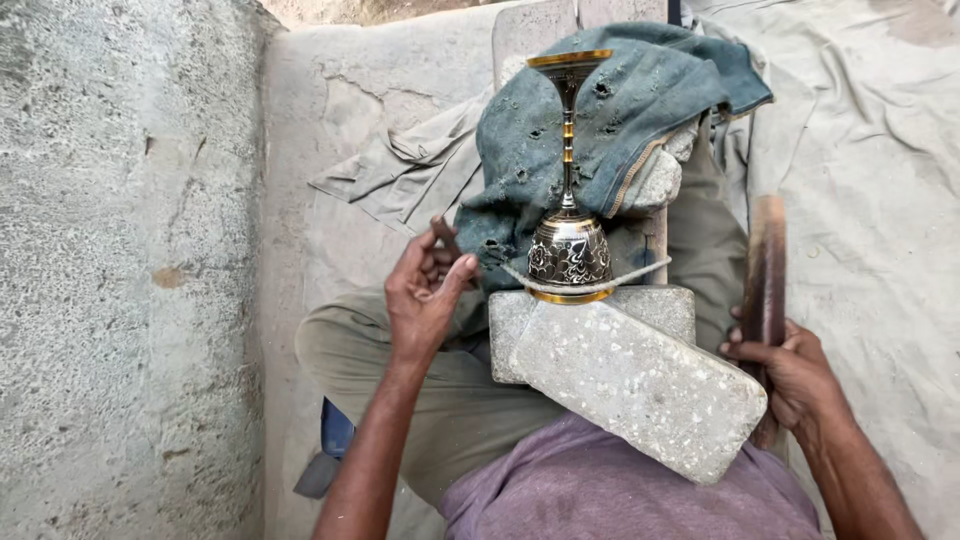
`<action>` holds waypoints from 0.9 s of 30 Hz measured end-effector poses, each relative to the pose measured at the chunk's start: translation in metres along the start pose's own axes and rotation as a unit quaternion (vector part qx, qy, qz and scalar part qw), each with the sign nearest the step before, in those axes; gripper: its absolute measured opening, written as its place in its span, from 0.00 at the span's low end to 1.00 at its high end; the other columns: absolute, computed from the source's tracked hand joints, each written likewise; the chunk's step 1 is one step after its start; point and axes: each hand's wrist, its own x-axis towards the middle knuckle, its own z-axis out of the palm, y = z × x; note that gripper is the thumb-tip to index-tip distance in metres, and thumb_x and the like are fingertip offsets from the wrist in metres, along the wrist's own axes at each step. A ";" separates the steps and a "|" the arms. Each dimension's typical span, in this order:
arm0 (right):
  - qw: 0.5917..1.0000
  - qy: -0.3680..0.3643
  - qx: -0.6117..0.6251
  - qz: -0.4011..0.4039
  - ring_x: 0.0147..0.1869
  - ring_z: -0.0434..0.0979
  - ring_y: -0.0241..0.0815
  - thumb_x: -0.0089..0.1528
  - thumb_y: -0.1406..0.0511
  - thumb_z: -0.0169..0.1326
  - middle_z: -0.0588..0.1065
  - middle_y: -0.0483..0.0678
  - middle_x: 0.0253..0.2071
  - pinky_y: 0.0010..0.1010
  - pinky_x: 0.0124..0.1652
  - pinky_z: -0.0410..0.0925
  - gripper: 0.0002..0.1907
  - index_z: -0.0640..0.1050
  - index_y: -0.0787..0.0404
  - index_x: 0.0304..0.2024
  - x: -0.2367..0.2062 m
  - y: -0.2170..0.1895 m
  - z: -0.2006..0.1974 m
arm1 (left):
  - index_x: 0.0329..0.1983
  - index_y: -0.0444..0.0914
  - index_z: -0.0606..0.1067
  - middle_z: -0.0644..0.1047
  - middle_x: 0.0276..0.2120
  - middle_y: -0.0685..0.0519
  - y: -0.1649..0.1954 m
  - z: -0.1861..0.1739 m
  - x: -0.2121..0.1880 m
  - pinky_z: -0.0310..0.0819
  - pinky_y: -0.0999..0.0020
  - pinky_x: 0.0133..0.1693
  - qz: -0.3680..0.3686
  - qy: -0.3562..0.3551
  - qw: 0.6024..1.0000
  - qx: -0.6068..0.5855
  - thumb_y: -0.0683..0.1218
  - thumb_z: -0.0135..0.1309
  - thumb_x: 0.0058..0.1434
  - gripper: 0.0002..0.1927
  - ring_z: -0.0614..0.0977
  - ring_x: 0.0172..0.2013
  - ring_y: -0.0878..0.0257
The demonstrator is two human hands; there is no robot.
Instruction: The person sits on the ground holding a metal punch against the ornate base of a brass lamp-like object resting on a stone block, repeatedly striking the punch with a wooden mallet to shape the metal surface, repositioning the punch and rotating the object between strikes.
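A brass goblet-like piece with a dark engraved bell-shaped base and a thin stem lies on a blue-grey pitted cloth, its base toward me, bound by a pale cord. My left hand is just left of the base, fingers pinched on a small dark chisel-like tool. My right hand grips a flat wooden stick held upright at the right. A grey stone block rests across my lap below the piece.
A rough concrete wall rises on the left. A khaki cloth and a pale sheet cover the ground. A second stone slab lies under the cloth at the top.
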 end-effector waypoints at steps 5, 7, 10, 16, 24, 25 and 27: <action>0.998 -0.024 0.051 -0.040 0.47 0.80 0.43 0.57 0.81 0.55 0.76 0.52 0.43 0.31 0.48 0.75 0.28 0.71 0.70 0.61 -0.014 -0.013 -0.019 | 0.58 0.34 0.73 0.78 0.31 0.55 -0.065 0.004 -0.026 0.78 0.72 0.30 -0.178 0.091 0.973 -0.113 0.44 0.53 0.70 0.16 0.81 0.28 0.66; 0.997 -0.037 0.057 -0.020 0.51 0.81 0.43 0.57 0.80 0.52 0.77 0.56 0.46 0.29 0.51 0.76 0.28 0.71 0.70 0.61 -0.029 -0.022 -0.026 | 0.53 0.34 0.73 0.75 0.30 0.55 -0.073 0.008 -0.032 0.77 0.72 0.30 -0.174 0.082 0.972 -0.136 0.47 0.50 0.73 0.13 0.81 0.28 0.66; 0.987 -0.094 0.127 0.014 0.53 0.81 0.45 0.59 0.78 0.50 0.79 0.62 0.50 0.30 0.54 0.75 0.27 0.71 0.71 0.62 -0.050 -0.025 -0.029 | 0.46 0.35 0.71 0.75 0.30 0.55 -0.073 0.017 -0.030 0.79 0.72 0.32 -0.125 0.042 0.987 -0.089 0.49 0.46 0.74 0.11 0.81 0.29 0.67; 0.949 -0.139 0.279 0.037 0.57 0.81 0.47 0.63 0.70 0.50 0.79 0.60 0.54 0.39 0.57 0.73 0.24 0.70 0.70 0.62 -0.055 0.000 -0.021 | 0.45 0.37 0.73 0.75 0.34 0.55 -0.065 0.025 -0.029 0.73 0.68 0.40 -0.151 -0.010 0.988 -0.023 0.48 0.44 0.75 0.11 0.75 0.37 0.68; 0.976 -0.004 0.133 0.175 0.51 0.81 0.51 0.72 0.44 0.38 0.79 0.56 0.56 0.51 0.48 0.75 0.33 0.72 0.57 0.67 -0.025 0.063 -0.010 | 0.47 0.37 0.74 0.79 0.40 0.54 -0.069 0.053 -0.059 0.76 0.67 0.43 -0.305 0.064 0.889 -0.337 0.47 0.42 0.73 0.12 0.79 0.39 0.66; 0.976 -0.046 0.133 0.164 0.49 0.82 0.51 0.71 0.48 0.39 0.80 0.57 0.54 0.50 0.45 0.76 0.30 0.73 0.59 0.65 -0.018 0.069 -0.008 | 0.47 0.37 0.74 0.79 0.39 0.54 -0.069 0.054 -0.059 0.76 0.67 0.42 -0.303 0.065 0.889 -0.338 0.48 0.42 0.74 0.12 0.78 0.39 0.66; 0.972 -0.124 0.142 0.142 0.45 0.84 0.50 0.71 0.56 0.41 0.81 0.58 0.51 0.47 0.39 0.78 0.24 0.74 0.62 0.62 -0.007 0.082 -0.013 | 0.48 0.38 0.73 0.78 0.39 0.54 -0.069 0.055 -0.061 0.76 0.66 0.41 -0.305 0.062 0.889 -0.335 0.50 0.42 0.75 0.13 0.78 0.38 0.66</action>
